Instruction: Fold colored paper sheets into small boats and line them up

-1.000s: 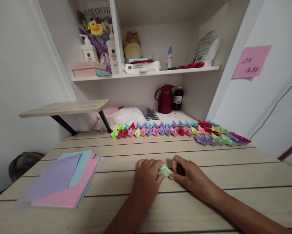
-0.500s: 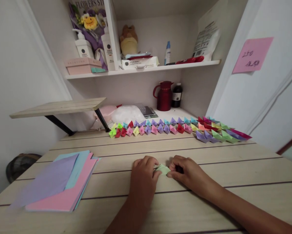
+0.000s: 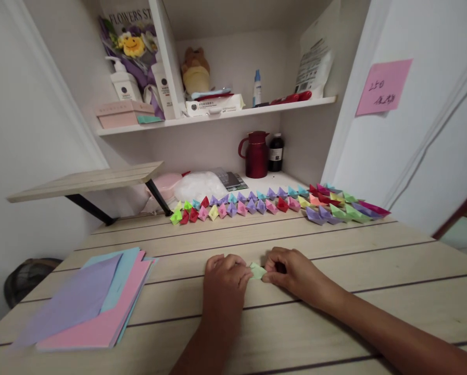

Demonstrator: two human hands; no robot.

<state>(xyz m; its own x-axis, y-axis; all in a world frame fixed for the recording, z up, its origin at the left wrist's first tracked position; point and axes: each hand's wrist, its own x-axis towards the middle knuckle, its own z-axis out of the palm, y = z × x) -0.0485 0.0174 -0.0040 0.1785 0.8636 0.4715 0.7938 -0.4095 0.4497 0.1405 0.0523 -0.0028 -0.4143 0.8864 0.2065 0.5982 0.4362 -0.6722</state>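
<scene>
Lone head-worn view, forward and down across the near tabletop (image 3: 288, 328) toward a shelf (image 3: 256, 111).

- Our left hand (image 3: 224, 281) is bare, its back smoothly rounded.
- Our right hand (image 3: 295, 272) is bare too, slim-fingered.
- Our left forearm (image 3: 210, 341) is bare and smooth.
- Our right forearm (image 3: 374, 319), also bare, looks long and slender.

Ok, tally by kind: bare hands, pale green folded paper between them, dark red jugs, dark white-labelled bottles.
Hands: 2 (left hand, right hand)
Pale green folded paper: 1
Dark red jug: 1
Dark white-labelled bottle: 1
Total: 5
</scene>
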